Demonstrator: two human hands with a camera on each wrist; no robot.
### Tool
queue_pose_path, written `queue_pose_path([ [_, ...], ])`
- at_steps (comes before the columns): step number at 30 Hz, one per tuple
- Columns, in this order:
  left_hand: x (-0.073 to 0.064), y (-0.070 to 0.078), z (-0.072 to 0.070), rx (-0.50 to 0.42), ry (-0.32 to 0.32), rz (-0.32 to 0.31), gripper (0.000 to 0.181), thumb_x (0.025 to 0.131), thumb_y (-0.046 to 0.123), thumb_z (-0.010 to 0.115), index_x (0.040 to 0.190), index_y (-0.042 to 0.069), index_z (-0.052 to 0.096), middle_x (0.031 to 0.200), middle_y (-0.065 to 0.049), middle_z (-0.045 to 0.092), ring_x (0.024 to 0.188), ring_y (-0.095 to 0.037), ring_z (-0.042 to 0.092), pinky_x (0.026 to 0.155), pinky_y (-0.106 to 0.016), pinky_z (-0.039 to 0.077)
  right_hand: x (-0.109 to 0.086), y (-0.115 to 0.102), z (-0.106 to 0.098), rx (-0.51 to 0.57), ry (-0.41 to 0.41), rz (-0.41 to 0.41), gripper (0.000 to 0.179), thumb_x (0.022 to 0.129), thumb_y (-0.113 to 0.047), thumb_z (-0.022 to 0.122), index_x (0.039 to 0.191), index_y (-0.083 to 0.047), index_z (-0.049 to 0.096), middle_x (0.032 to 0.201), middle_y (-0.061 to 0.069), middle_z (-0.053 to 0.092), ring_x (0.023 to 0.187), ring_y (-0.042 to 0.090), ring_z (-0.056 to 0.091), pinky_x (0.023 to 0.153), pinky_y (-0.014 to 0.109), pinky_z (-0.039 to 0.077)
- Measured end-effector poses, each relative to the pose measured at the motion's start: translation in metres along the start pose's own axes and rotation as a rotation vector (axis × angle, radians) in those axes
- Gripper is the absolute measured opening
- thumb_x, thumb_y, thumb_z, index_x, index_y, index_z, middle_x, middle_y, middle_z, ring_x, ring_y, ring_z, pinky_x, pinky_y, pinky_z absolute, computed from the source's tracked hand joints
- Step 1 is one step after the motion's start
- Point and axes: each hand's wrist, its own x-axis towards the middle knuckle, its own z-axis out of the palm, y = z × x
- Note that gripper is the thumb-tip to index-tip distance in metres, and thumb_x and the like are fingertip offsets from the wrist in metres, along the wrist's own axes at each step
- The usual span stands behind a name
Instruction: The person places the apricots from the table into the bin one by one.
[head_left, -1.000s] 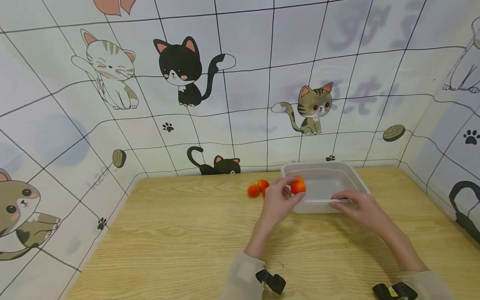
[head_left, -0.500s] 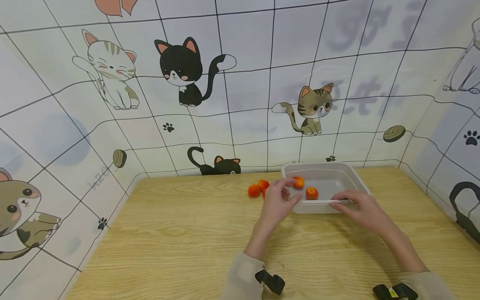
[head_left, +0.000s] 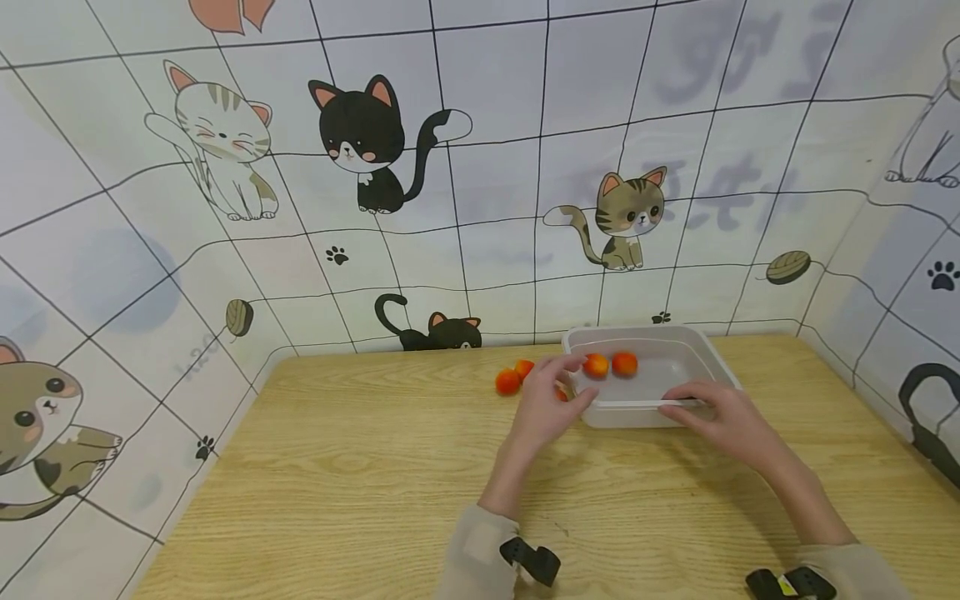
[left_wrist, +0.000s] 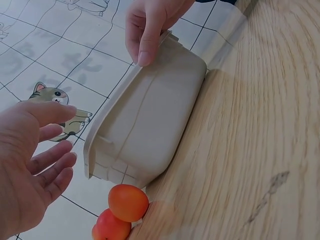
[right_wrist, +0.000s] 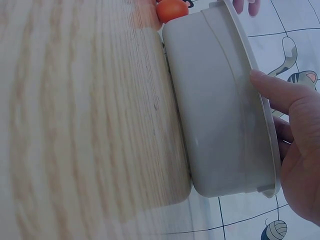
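A pale plastic tub [head_left: 637, 415] stands on the table with two orange-red tomatoes [head_left: 625, 364] inside. My right hand [head_left: 716, 417] pinches its front rim, thumb on the outer wall [right_wrist: 220, 110] and fingers over the inside. My left hand [head_left: 551, 400] holds nothing; its fingers are spread and slightly bent beside the tub's left end, as the left wrist view shows. Close by that hand, more tomatoes [head_left: 507, 382] lie on the table left of the tub, partly covered by it in the head view. One tomato [left_wrist: 128, 202] lies right at the tub's corner.
The wooden table [head_left: 360, 467] reaches back to a wall sheet [head_left: 495, 183] printed with cats and grid lines. Each wrist bears a black camera strap [head_left: 531, 560]. A black loop-shaped item [head_left: 933, 417] shows at the far right edge.
My left hand has let go of a tomato, which dropped into the tub and rolled toward its back. The hand has then drawn slightly left. My right hand stays on the rim.
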Motion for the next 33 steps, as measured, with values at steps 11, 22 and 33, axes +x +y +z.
queue_pose_path([
  [11, 0.000, -0.008, -0.007, -0.017, -0.009, -0.011, 0.041, 0.089, 0.013, 0.077, 0.128, 0.007, 0.067, 0.120, -0.015, 0.061, 0.105, -0.033, 0.060, 0.086, -0.039, 0.057, 0.000, 0.001, 0.000, 0.007, -0.005, 0.008, 0.015, 0.084, -0.014, 0.082, 0.098, -0.015, 0.077, 0.096, -0.004, 0.074, 0.092, 0.008, 0.064, 0.080, 0.016, 0.046],
  [22, -0.001, -0.022, -0.013, -0.005, 0.022, 0.017, 0.043, 0.086, 0.011, 0.077, 0.126, 0.002, 0.065, 0.120, -0.019, 0.064, 0.104, -0.036, 0.060, 0.089, -0.047, 0.053, -0.001, 0.004, 0.002, -0.001, 0.008, -0.003, 0.015, 0.083, -0.014, 0.083, 0.095, -0.018, 0.077, 0.094, -0.006, 0.073, 0.090, 0.007, 0.063, 0.079, 0.012, 0.044],
  [33, -0.005, -0.028, -0.017, -0.004, -0.051, -0.087, 0.045, 0.086, 0.007, 0.076, 0.129, 0.000, 0.064, 0.123, -0.017, 0.065, 0.110, -0.033, 0.059, 0.099, -0.039, 0.049, -0.001, 0.004, 0.001, -0.014, 0.003, 0.005, 0.014, 0.083, -0.015, 0.083, 0.096, -0.017, 0.077, 0.093, -0.007, 0.073, 0.090, 0.010, 0.064, 0.080, 0.018, 0.047],
])
